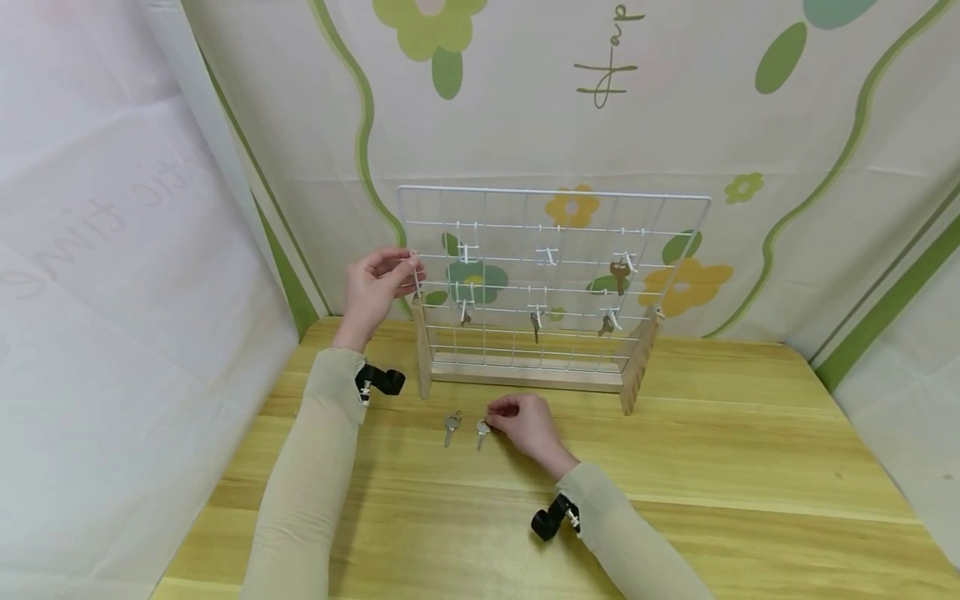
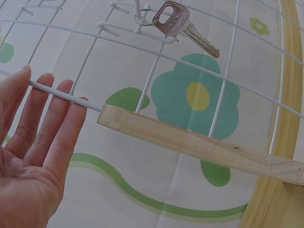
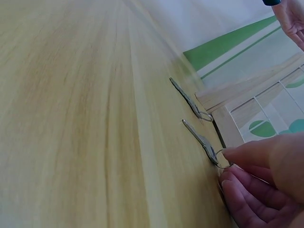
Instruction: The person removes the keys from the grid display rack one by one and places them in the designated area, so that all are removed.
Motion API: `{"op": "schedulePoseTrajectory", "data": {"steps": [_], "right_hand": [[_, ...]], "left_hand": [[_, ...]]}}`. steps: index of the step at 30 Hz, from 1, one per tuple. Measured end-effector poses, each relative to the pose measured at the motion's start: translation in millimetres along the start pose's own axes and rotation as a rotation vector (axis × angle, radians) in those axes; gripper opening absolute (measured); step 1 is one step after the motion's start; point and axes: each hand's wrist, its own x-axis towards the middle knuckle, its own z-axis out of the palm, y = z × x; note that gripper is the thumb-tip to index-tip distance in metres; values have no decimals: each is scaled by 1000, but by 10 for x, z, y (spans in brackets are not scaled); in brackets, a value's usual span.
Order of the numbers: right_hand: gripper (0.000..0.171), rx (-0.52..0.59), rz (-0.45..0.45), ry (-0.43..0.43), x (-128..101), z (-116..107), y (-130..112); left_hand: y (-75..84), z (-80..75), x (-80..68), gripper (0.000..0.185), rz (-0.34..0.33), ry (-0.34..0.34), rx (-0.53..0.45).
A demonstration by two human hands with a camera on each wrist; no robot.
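A white wire grid rack [image 1: 525,192] stands upright in a wooden base [image 1: 525,377]. At its left edge my left hand [image 1: 377,287] holds the side wire between thumb and fingers, just above the wooden post [image 2: 190,139]. Two silver keys with rings lie on the table before the rack. My right hand [image 1: 527,423] pinches the ring of the nearer key [image 3: 203,143], whose blade points away from the fingers. The other key [image 1: 452,425] lies to its left. On the rack, one key [image 1: 619,275] hangs at upper right and others, including a middle key [image 1: 536,325], hang in the lower row.
White hooks line the grid in two rows; the upper left hook [image 1: 467,254] and upper middle hook [image 1: 547,257] carry no key. Beneath everything is a wooden table [image 1: 750,450]. A printed flower curtain [image 1: 510,133] hangs behind, with pale cloth [image 1: 112,292] at the left.
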Motion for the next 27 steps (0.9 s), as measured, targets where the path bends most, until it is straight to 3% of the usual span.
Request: {"op": "schedulePoseTrajectory", "data": {"steps": [5,10,20,27], "right_hand": [[20,70,0,14,-7,-88,-32],[23,149,-4,57,-42,-307,-219],[33,295,-115,225,-217,-1030,-738],[32,365,-178,421,-276,-1540,-931]], "left_hand": [[5,-8,0,18,-3,4,5],[4,0,2,18,-14,9,0],[10,22,5,18,-22,12,-42],[8,17,2,18,-23,19,-30]]}}
